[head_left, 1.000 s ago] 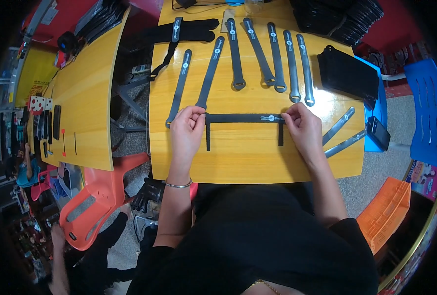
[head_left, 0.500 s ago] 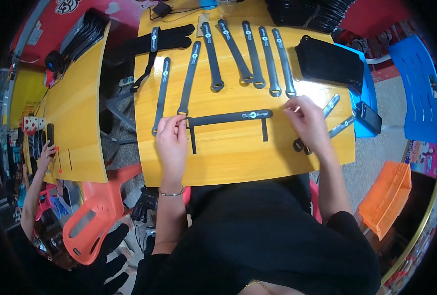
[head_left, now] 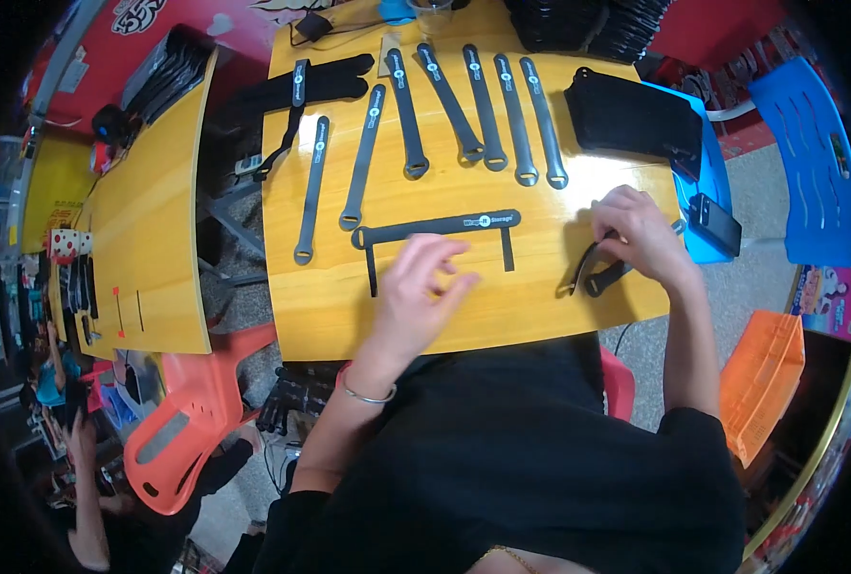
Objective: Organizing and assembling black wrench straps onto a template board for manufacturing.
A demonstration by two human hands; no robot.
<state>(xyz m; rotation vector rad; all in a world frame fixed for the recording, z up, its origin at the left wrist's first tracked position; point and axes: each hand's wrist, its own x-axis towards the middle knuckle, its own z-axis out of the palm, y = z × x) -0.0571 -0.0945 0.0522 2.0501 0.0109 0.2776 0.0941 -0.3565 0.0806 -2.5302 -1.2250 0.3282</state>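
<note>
Since the earlier frame the left hand [head_left: 423,292] has shifted off the flat dark strap [head_left: 425,229], and in the head view it is empty, fingers loosely parted, over the yellow table [head_left: 334,320] by that strap's near edge, while the right hand [head_left: 647,234] pinches a curved strap [head_left: 583,265] near the table's right side.

White lettering [head_left: 473,65] on dark slotted straps [head_left: 486,115] and a red wall [head_left: 184,29].
The horizontal strap [head_left: 416,230] bears one printed line with a round emblem [head_left: 485,222] in it; bold wall characters [head_left: 140,15] appear at upper left.
</note>
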